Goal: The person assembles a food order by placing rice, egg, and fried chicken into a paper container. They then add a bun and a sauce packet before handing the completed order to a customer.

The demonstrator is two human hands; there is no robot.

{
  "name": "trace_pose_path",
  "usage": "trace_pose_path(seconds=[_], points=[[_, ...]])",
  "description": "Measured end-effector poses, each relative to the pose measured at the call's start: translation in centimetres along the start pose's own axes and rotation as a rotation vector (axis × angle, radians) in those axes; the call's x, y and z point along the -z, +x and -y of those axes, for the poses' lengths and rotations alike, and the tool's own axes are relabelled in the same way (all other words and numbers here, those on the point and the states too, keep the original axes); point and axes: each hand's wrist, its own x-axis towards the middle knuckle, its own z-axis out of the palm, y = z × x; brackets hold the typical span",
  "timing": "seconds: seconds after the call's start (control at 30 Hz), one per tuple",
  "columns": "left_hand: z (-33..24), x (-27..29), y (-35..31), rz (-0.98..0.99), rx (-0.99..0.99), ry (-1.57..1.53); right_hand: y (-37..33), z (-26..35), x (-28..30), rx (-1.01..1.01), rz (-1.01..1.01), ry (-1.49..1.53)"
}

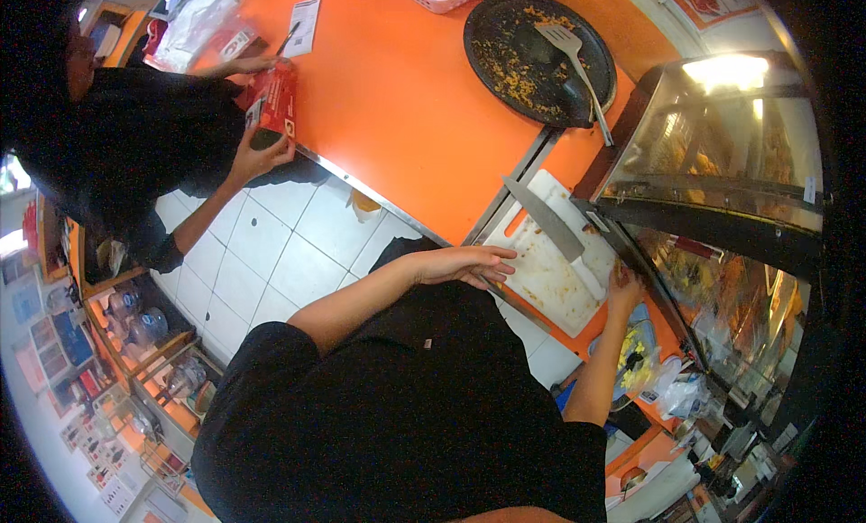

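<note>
My left hand (465, 264) hovers in front of my body by the near left edge of a white cutting board (555, 293). Its fingers are stretched out and hold nothing. On the board, which is dotted with brown crumbs, lies a large knife (548, 221) with a broad grey blade and a white handle. My right hand (624, 290) is beside the board's right edge, close to the knife's handle but apart from it. Its fingers are bent and partly hidden, so I cannot make out whether they grip anything.
Beyond the board, a spatula (577, 63) rests on a round black tray (483, 59) with brown crumbs. A glass display case (722, 153) stands at the right. Across the orange counter (388, 99), a co-worker holds a red box (275, 104). Plastic bags (683, 395) lie near my right forearm.
</note>
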Motion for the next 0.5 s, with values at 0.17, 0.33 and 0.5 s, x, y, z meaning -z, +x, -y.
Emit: trace_pose_path(seconds=[0.17, 0.33, 0.5], points=[[-0.7, 1.3, -0.2, -0.010, -0.009, 0.018, 0.1, 1.8, 2.0, -0.050, 0.071, -0.028], [-0.6, 0.6, 0.7, 0.027, 0.000, -0.016, -1.1, 3.2, 5.2, -0.049, 0.030, 0.113], [-0.5, 0.4, 1.8, 0.043, 0.024, 0.079, -3.2, 2.2, 8.2, -0.057, -0.125, 0.000]])
